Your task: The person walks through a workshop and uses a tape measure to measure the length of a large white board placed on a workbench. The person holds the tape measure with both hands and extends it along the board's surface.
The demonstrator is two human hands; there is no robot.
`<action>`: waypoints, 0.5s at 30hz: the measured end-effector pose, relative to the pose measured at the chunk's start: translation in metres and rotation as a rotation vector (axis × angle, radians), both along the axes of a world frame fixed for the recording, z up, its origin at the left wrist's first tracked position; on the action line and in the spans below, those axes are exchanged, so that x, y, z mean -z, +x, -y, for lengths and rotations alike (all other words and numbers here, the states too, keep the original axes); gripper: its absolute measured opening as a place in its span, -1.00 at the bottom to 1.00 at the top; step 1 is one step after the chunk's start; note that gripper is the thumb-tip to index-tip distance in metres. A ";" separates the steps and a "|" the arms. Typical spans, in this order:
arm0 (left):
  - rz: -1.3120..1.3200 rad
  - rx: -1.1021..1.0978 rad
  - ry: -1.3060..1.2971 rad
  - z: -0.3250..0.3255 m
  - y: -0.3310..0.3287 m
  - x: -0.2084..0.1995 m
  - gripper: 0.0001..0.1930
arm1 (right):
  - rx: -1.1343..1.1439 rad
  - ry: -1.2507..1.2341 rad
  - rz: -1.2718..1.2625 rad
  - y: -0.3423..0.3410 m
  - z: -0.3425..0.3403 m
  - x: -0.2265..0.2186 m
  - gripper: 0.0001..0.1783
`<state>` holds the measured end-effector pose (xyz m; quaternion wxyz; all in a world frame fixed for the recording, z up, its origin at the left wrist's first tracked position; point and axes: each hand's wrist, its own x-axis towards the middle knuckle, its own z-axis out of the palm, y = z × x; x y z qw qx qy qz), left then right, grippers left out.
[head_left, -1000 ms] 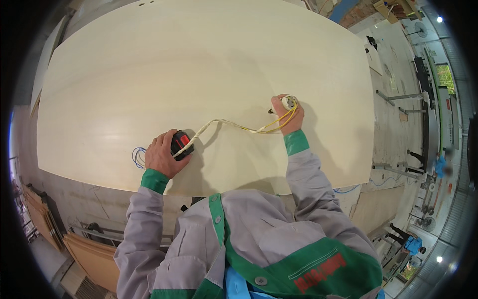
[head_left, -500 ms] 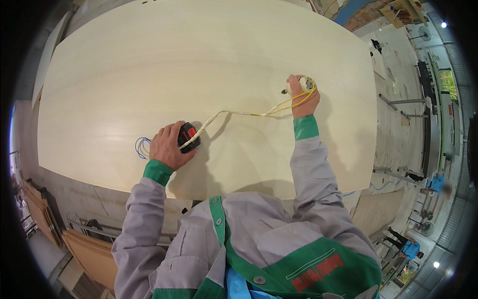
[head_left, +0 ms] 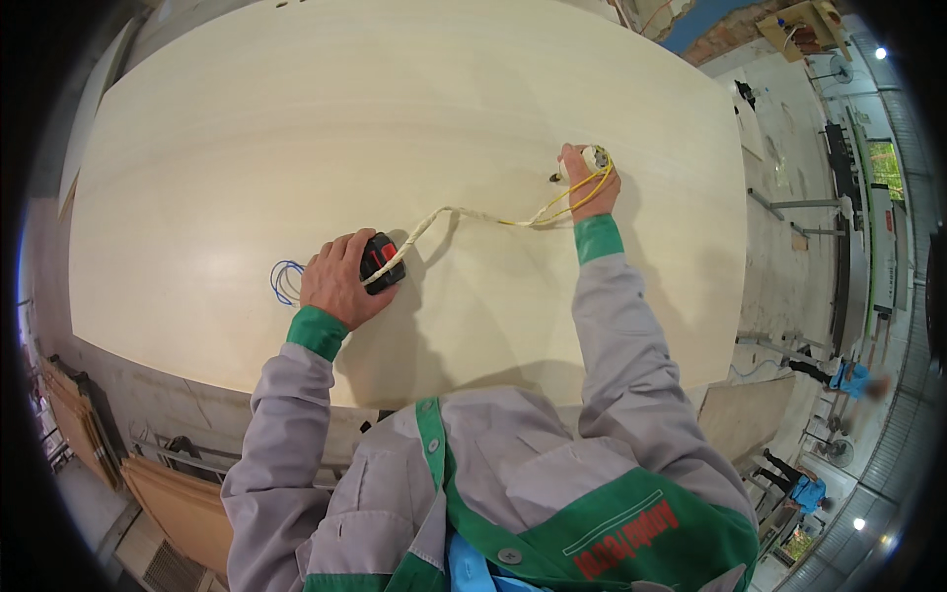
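My left hand (head_left: pixel 337 281) is closed round a black and red battery pack (head_left: pixel 382 262) on the pale board (head_left: pixel 473 326). A whitish wrapped cable (head_left: pixel 449 210) runs from the pack, arches over the board and ends in yellow wires (head_left: pixel 577 202) at my right hand (head_left: pixel 596 193). That hand grips a small white rounded tool (head_left: pixel 589 163) with a grey end and a short dark tip toward the left; its exact kind is unclear, and my fingers partly cover it. A loop of blue and white wire (head_left: pixel 285 282) lies just left of my left hand.
The large board fills the work surface before me, its near edge close to my body. Brown panels (head_left: pixel 178 508) lean at the lower left. Metal bars (head_left: pixel 809 203) stick out on the right. Farther off are standing fans (head_left: pixel 838 452) and people in blue shirts (head_left: pixel 811 493).
My left hand and the battery pack have shifted slightly right and up. My right hand, with the white tool, has moved a little left and away from me. Both grips stay closed.
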<state>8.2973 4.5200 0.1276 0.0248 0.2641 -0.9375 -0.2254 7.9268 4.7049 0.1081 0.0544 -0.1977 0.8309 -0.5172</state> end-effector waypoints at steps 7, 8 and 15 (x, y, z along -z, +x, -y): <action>-0.002 -0.006 0.002 0.000 0.004 0.005 -0.16 | 0.014 -0.280 -0.064 0.010 0.002 0.003 -0.72; -0.015 -0.004 0.004 0.000 0.004 0.005 -0.17 | 0.044 -0.194 0.000 0.012 0.002 0.003 -0.72; 0.025 -0.003 0.015 0.004 0.001 0.002 -0.16 | 0.023 -0.214 0.019 0.009 0.015 -0.002 -0.68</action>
